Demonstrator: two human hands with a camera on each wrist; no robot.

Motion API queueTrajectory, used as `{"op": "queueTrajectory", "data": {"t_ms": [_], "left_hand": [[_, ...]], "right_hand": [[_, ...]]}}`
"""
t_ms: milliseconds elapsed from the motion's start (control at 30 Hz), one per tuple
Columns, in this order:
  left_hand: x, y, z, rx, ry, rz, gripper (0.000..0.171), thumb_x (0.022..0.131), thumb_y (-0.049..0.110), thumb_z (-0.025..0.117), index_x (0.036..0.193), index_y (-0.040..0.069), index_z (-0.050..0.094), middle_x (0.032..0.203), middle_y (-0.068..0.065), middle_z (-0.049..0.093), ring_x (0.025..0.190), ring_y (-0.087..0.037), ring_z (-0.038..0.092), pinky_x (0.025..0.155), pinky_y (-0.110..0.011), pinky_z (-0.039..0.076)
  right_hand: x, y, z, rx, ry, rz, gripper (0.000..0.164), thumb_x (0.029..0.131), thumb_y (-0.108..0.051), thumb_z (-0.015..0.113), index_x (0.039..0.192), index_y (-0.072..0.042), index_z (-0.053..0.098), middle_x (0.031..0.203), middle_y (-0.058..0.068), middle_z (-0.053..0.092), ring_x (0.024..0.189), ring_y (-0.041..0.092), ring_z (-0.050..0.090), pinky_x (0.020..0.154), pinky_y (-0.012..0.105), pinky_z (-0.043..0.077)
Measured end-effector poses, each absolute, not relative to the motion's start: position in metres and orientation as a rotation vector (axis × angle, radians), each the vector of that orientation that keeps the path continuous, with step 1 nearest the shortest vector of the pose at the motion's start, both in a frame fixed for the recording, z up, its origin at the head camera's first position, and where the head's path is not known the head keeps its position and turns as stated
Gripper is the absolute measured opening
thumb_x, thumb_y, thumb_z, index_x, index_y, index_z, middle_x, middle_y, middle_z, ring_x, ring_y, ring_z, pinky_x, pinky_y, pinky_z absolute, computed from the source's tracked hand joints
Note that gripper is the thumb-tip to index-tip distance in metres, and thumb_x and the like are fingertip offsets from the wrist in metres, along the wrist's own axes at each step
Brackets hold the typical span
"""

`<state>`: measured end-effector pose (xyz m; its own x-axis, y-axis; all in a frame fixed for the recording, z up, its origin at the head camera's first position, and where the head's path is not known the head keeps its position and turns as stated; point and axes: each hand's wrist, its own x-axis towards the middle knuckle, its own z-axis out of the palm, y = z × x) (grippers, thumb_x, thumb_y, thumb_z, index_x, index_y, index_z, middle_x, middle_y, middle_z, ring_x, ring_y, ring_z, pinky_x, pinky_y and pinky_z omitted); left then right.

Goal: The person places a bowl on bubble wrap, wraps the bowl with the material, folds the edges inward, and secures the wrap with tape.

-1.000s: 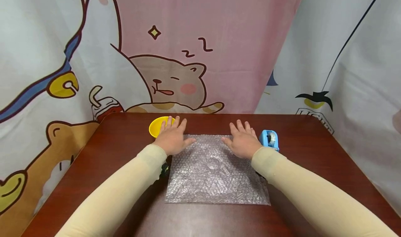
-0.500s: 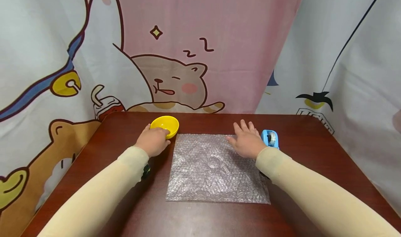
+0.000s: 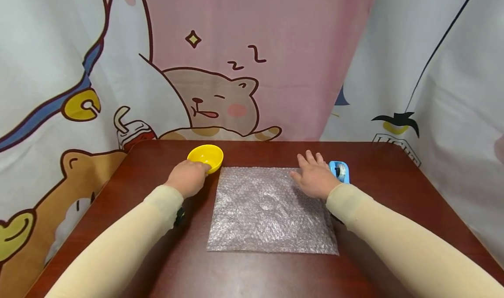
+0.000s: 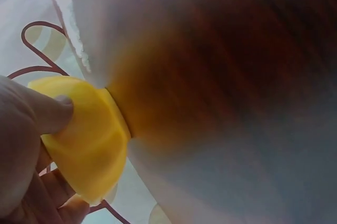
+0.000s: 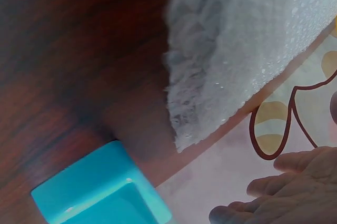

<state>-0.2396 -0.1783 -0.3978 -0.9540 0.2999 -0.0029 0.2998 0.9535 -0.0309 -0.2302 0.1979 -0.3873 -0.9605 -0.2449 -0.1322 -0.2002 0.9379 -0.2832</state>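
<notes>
The fingers (image 4: pixel 55 184) of the left hand (image 3: pixel 187 178) are gripping a small, round, glossy yellow bowl (image 3: pixel 215 156), the thumb pressing against its wall and the others bending behind it, leaving only a narrow gap filled by the bowl's side. This bowl is standing open side up just beyond the far left corner of a flat, rectangular sheet of clear bubble wrap (image 3: pixel 271 219), and it seems to be resting on the dark red-brown wooden bench (image 3: pixel 252 276). The right hand (image 3: pixel 316 180) is hovering over the sheet's far right part, its fingers spreading nearly straight and holding nothing. Just right of the sheet, a light-blue tape dispenser (image 5: pixel 84 179) is sitting partly hidden by that arm. Judging by its shine, the bowl is probably offering a stiff plastic wall, little weight, a slightly slippery surface and small risk of breaking. Its side away from the sheet, where the thumb is pressing, is looking like a sound hold; a light, firm pinch there should be keeping it level.
</notes>
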Motion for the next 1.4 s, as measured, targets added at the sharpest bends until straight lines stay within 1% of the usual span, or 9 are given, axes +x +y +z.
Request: {"op": "queueTrajectory", "data": {"t_ms": [133, 400, 600, 767, 967, 1200, 1400], "left_hand": [[-0.241, -0.179, -0.398, -0.482, -3.079, 0.035, 0.027, 0.102, 0.024, 0.070, 0.126, 0.012, 0.075, 0.107, -0.008, 0.079, 0.082, -0.026, 0.065, 0.099, -0.052, 0.059], [-0.241, -0.178, -0.397, -0.462, -3.065, 0.025, 0.029, 0.102, 0.023, 0.070, 0.128, 0.010, 0.073, 0.110, -0.009, 0.079, 0.084, -0.026, 0.068, 0.099, -0.052, 0.059], [-0.239, -0.175, -0.396, -0.489, -3.007, -0.006, 0.023, 0.101, 0.023, 0.071, 0.118, 0.009, 0.074, 0.102, -0.008, 0.078, 0.080, -0.025, 0.065, 0.097, -0.050, 0.060], [-0.233, -0.168, -0.392, -0.568, -2.975, -0.028, 0.015, 0.101, 0.022, 0.071, 0.110, 0.010, 0.075, 0.094, -0.005, 0.076, 0.076, -0.024, 0.062, 0.093, -0.047, 0.061], [-0.224, -0.151, -0.388, -0.677, -2.925, -0.020, 0.013, 0.100, 0.021, 0.071, 0.109, 0.012, 0.075, 0.094, -0.004, 0.077, 0.078, -0.022, 0.064, 0.092, -0.044, 0.062], [-0.210, -0.129, -0.388, -0.828, -2.855, 0.024, 0.008, 0.098, 0.017, 0.075, 0.106, 0.015, 0.076, 0.093, 0.001, 0.076, 0.080, -0.018, 0.066, 0.092, -0.039, 0.061], [-0.200, -0.111, -0.388, -0.916, -2.838, 0.074, 0.006, 0.100, 0.017, 0.072, 0.104, 0.018, 0.076, 0.094, 0.002, 0.077, 0.081, -0.017, 0.067, 0.093, -0.036, 0.060]], "right_hand": [[-0.233, 0.201, -0.388, -0.351, 2.919, -0.386, 0.075, 0.113, -0.041, 0.041, 0.166, 0.005, 0.014, 0.173, 0.033, 0.004, 0.158, 0.058, -0.002, 0.128, 0.068, 0.009], [-0.233, 0.202, -0.389, -0.365, 2.902, -0.373, 0.074, 0.113, -0.041, 0.040, 0.166, 0.004, 0.016, 0.172, 0.033, 0.006, 0.158, 0.057, 0.001, 0.128, 0.068, 0.010], [-0.231, 0.201, -0.388, -0.364, 2.886, -0.374, 0.071, 0.113, -0.038, 0.042, 0.164, 0.007, 0.021, 0.172, 0.033, 0.012, 0.159, 0.054, 0.008, 0.129, 0.066, 0.012], [-0.232, 0.200, -0.392, -0.358, 2.866, -0.348, 0.067, 0.112, -0.030, 0.046, 0.163, 0.008, 0.025, 0.170, 0.033, 0.019, 0.159, 0.052, 0.015, 0.129, 0.063, 0.016], [-0.233, 0.201, -0.395, -0.374, 2.859, -0.320, 0.065, 0.110, -0.025, 0.049, 0.161, 0.010, 0.027, 0.169, 0.033, 0.025, 0.160, 0.049, 0.018, 0.130, 0.060, 0.017], [-0.235, 0.200, -0.399, -0.349, 2.843, -0.293, 0.066, 0.109, -0.024, 0.050, 0.161, 0.010, 0.028, 0.168, 0.034, 0.027, 0.160, 0.049, 0.020, 0.130, 0.060, 0.019], [-0.235, 0.200, -0.402, -0.322, 2.822, -0.293, 0.068, 0.108, -0.024, 0.052, 0.161, 0.011, 0.027, 0.168, 0.035, 0.024, 0.158, 0.052, 0.022, 0.129, 0.061, 0.022]]}}
